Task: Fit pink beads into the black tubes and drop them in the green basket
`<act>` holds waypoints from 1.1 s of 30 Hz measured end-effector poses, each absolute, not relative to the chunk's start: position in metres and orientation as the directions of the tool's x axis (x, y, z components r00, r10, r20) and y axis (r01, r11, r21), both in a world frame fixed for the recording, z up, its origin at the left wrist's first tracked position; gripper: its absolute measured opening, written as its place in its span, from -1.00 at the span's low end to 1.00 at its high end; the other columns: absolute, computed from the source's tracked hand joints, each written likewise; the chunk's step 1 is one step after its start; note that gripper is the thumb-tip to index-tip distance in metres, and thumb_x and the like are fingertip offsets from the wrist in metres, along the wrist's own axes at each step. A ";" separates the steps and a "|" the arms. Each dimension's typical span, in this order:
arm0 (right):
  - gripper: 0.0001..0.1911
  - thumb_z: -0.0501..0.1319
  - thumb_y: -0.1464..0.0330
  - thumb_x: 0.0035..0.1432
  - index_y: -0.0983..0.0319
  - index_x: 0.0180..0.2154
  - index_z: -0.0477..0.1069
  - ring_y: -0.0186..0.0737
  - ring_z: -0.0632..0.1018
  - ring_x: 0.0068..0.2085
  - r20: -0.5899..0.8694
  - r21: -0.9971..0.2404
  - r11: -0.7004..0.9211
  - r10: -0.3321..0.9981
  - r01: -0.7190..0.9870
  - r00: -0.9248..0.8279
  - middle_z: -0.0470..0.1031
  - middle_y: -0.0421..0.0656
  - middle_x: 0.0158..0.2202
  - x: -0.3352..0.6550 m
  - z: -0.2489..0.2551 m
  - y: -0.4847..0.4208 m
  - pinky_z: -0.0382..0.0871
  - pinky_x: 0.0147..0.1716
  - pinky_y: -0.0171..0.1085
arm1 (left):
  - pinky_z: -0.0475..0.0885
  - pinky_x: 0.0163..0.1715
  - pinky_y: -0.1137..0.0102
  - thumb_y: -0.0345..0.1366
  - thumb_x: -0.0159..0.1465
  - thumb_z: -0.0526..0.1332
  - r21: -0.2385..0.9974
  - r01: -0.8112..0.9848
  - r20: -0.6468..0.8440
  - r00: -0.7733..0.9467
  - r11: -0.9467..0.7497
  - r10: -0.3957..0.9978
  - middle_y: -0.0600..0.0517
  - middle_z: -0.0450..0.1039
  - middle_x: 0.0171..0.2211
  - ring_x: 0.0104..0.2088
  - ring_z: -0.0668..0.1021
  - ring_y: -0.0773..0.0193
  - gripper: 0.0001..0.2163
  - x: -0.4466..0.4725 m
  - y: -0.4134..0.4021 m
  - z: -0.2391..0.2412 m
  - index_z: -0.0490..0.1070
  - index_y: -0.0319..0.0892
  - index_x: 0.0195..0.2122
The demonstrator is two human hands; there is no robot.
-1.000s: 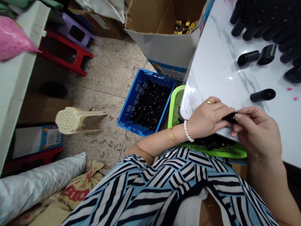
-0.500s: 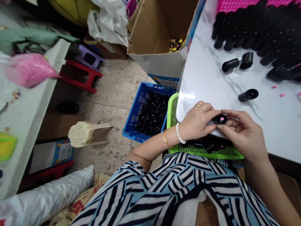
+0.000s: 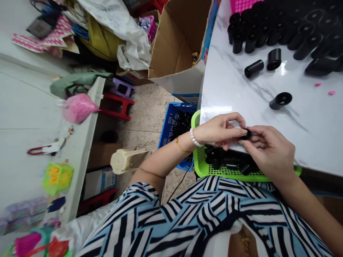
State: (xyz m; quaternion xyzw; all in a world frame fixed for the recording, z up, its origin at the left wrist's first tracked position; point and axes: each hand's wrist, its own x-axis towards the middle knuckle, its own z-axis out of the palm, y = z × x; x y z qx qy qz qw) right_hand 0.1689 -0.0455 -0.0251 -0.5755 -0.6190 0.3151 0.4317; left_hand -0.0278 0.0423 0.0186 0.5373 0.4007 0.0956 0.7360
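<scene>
My right hand [image 3: 273, 150] grips a short black plastic tube [image 3: 248, 134] between thumb and fingers at the table's near edge. My left hand [image 3: 218, 130] meets it from the other side, its thumb and forefinger closed at the tube's upper end. Those fingertips cover most of that end. Just below both hands, a green basket [image 3: 233, 174] holds more black pieces [image 3: 232, 160], one with a pink spot. Beyond the hands, a loose black tube [image 3: 281, 100] lies tilted on the white marbled table [image 3: 227, 85].
Many black tubes [image 3: 264, 35] stand packed at the table's far side, with two lying apart before them. Small pink bits [image 3: 331, 92] are scattered at right. Left of the table are a blue crate [image 3: 167, 121], an open cardboard box [image 3: 174, 39] and a cream stool [image 3: 120, 160].
The view has swung left. My left thumb and forefinger have moved onto the tube's end, where a pink dot showed before. My right hand keeps its hold.
</scene>
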 end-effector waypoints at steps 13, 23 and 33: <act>-0.91 0.37 0.29 0.31 0.11 -0.15 0.62 -0.19 0.66 -0.35 0.238 -0.870 0.187 0.970 0.457 0.056 0.66 -0.13 -0.21 0.166 -0.027 -0.044 0.65 -0.32 -0.14 | 0.30 -0.70 0.54 -0.21 0.39 0.32 0.809 0.353 -0.560 0.706 0.469 0.434 0.21 0.45 -0.64 -0.70 0.48 0.43 -0.78 -0.016 0.055 0.015 0.28 -0.06 -0.09; -0.88 0.36 0.27 0.32 0.15 -0.16 0.61 -0.19 0.66 -0.36 0.279 -0.887 0.229 0.958 0.401 0.070 0.64 -0.12 -0.22 0.166 -0.042 -0.043 0.64 -0.33 -0.14 | 0.54 -0.54 0.44 -0.10 0.31 0.44 0.699 0.390 -0.630 0.733 0.599 0.257 0.08 0.64 -0.43 -0.51 0.66 0.27 -0.62 -0.029 0.068 0.014 0.30 -0.03 0.00; -0.88 0.36 0.31 0.31 0.18 -0.14 0.59 -0.21 0.67 -0.36 0.328 -0.858 0.281 0.944 0.429 0.038 0.62 -0.13 -0.23 0.166 -0.043 -0.042 0.65 -0.34 -0.19 | 0.52 -0.55 0.42 -0.08 0.29 0.42 0.701 0.418 -0.660 0.686 0.578 0.305 0.06 0.64 -0.44 -0.52 0.67 0.25 -0.58 -0.026 0.065 0.015 0.32 -0.07 0.06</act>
